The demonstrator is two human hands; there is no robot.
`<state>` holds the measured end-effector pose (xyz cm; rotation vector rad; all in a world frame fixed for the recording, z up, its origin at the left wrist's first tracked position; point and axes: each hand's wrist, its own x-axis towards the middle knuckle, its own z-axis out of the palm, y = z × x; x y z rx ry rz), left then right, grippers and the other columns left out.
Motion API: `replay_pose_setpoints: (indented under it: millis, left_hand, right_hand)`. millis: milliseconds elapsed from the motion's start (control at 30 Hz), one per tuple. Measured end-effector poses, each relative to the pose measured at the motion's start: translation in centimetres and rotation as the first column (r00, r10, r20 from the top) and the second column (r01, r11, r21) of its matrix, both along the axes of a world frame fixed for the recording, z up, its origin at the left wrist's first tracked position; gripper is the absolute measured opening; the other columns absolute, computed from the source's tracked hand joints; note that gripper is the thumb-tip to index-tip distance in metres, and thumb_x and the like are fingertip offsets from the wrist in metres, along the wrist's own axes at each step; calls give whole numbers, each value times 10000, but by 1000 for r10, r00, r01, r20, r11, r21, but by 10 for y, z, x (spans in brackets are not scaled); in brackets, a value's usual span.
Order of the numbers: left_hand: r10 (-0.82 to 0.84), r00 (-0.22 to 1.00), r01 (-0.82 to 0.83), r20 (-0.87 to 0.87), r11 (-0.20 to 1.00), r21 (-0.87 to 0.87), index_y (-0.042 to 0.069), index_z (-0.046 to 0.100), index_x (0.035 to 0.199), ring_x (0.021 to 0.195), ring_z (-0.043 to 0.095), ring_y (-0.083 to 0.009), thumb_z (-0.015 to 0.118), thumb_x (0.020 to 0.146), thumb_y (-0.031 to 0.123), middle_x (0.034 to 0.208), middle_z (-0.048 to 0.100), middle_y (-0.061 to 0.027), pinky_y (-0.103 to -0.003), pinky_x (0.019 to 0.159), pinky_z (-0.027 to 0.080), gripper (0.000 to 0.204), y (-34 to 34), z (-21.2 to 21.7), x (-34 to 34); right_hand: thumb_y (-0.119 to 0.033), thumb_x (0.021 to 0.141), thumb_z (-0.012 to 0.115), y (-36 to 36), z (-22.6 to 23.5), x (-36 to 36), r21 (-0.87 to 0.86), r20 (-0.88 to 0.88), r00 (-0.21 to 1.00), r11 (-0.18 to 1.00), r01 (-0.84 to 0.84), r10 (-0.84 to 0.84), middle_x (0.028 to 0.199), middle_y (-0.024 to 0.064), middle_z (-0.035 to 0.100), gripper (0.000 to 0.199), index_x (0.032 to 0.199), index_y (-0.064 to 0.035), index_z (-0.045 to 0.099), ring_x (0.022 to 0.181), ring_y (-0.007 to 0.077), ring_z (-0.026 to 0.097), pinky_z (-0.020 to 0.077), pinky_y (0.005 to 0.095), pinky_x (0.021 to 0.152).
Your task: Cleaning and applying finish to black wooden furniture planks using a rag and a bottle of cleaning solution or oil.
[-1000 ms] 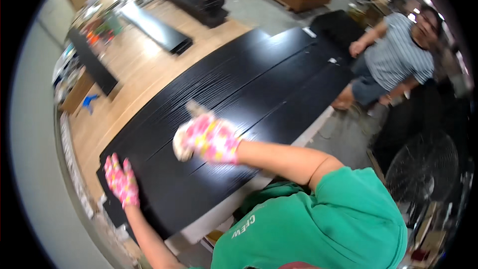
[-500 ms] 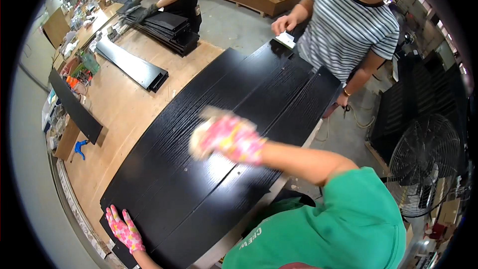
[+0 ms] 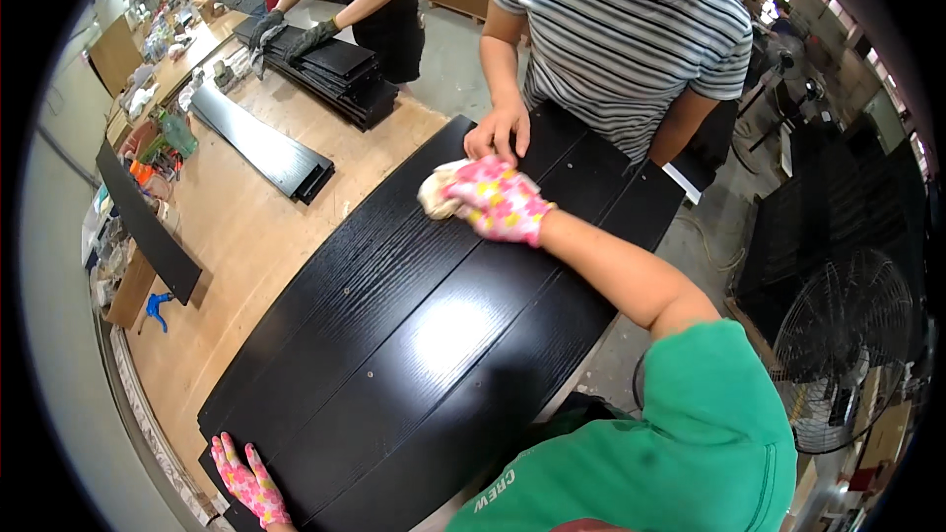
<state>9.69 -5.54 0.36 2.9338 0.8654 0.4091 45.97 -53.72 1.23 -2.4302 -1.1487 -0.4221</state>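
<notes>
**Wiping hand reaches the far end of the black panel**

Since half a second ago the right hand (image 3: 498, 199) has travelled up the black wood-grain panel (image 3: 434, 325) toward its far end, and the cream cloth (image 3: 437, 192) it carries has gone with it. Its fingers, in a pink flowered glove, are curled shut on that cloth and press it flat to the panel. Over the same interval the left hand (image 3: 248, 478), in a matching glove, has stayed at the near corner, fingers spread open and flat on the panel's edge. By the look of it most of the length has been covered and the stroke is at its far limit.

Just beyond the cloth, a co-worker in a striped shirt rests a bare hand (image 3: 498, 128) on the panel, close to the gloved one but apart from it.

Underneath, the panel lies slantwise on a pale wooden workbench (image 3: 266, 236). Farther along are a narrow black board (image 3: 261, 143) and a stack of black panels (image 3: 335, 74) that another person in dark gloves handles. Small clutter lines the bench's left edge. A large floor fan (image 3: 847, 355) stands at right on the concrete floor.
</notes>
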Motion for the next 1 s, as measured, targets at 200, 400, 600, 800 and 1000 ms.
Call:
replay_pose_setpoints:
  millis: [200,400,600,800,1000]
  left_hand:
    - [-14,1000,14,1,999,-29,50,459,1390,1390,309,-305,518,955,294,1477,393,-145,-412,1147,212,503,-1,1,1]
    - [-41,999,41,12,999,-30,34,461,1383,1385,315,-308,519,952,262,1471,395,-157,-413,1145,215,491,4,2,-3]
    - [-54,998,55,31,998,-23,31,460,1382,1380,321,-309,516,953,229,1468,396,-158,-416,1143,219,476,12,-3,-6]
    - [-34,999,35,15,999,-18,32,459,1383,1380,322,-310,515,952,228,1469,394,-158,-418,1142,217,477,9,-1,-5]
    - [-35,999,36,19,999,-19,33,460,1383,1378,325,-320,518,948,238,1463,403,-166,-423,1142,216,485,7,3,-9]
  right_hand:
    - [-163,803,655,-36,-1,8,88,160,983,993,72,-86,1079,112,598,255,1053,-114,638,1036,333,553,441,423,883]
    - [-145,796,649,-30,4,4,63,133,983,991,117,-125,1069,101,605,228,1021,-115,639,1041,329,549,434,430,894]
    - [-133,782,645,-29,7,3,68,151,980,990,124,-133,1050,120,594,273,1053,-104,619,1041,335,543,432,452,881]
    - [-121,790,598,-30,-16,32,196,174,984,981,-1,-33,980,128,603,231,1016,-72,583,952,330,602,470,425,833]
    - [-189,884,549,-23,-45,90,316,88,979,926,-205,186,1026,132,616,164,1000,-77,582,985,310,610,470,394,841]
